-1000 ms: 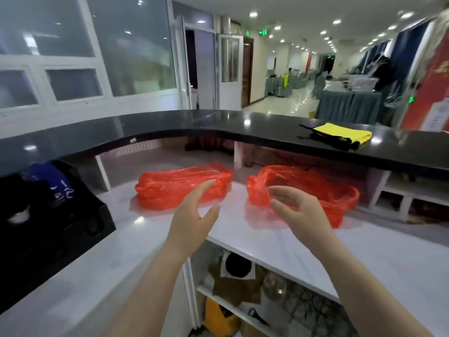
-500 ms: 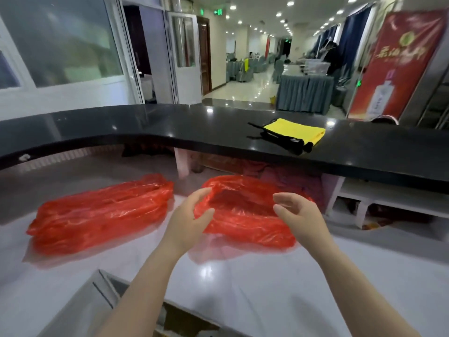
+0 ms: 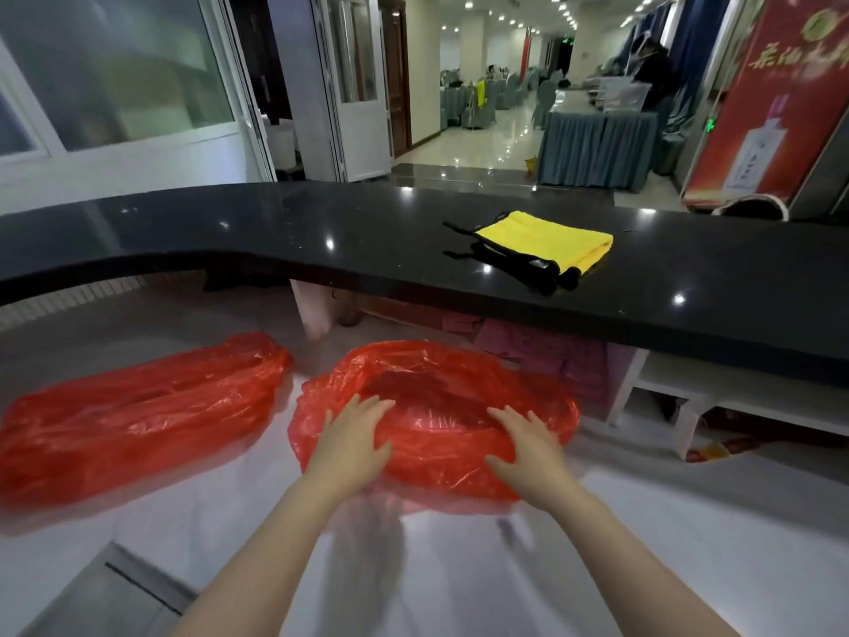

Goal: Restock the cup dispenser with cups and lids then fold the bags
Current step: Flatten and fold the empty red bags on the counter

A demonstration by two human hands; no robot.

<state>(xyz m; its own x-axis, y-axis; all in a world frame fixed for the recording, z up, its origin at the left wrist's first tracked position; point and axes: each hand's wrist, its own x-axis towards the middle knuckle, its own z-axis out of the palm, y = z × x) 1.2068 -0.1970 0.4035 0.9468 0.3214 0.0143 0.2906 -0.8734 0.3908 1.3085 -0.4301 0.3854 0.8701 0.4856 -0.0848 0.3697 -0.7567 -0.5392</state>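
Note:
Two crumpled red plastic bags lie on the white counter point(image 3: 643, 558). The right bag point(image 3: 441, 388) is puffed up with its mouth gaping toward the back. My left hand point(image 3: 351, 436) rests flat on its near left side and my right hand point(image 3: 528, 445) lies flat on its near right side, fingers spread, pressing the plastic down. The left bag point(image 3: 133, 416) lies long and flattened to the left, untouched. No cups, lids or dispenser are in view.
A raised black bar top point(image 3: 321, 241) runs across behind the bags, with a yellow cloth point(image 3: 546, 239) and a black strap point(image 3: 514, 264) on it. White shelving point(image 3: 716, 397) stands under the bar at right. The counter's near edge is at bottom left.
The view swung right and closer to the right bag. Both hands moved forward from hovering in the air and came down onto that bag.

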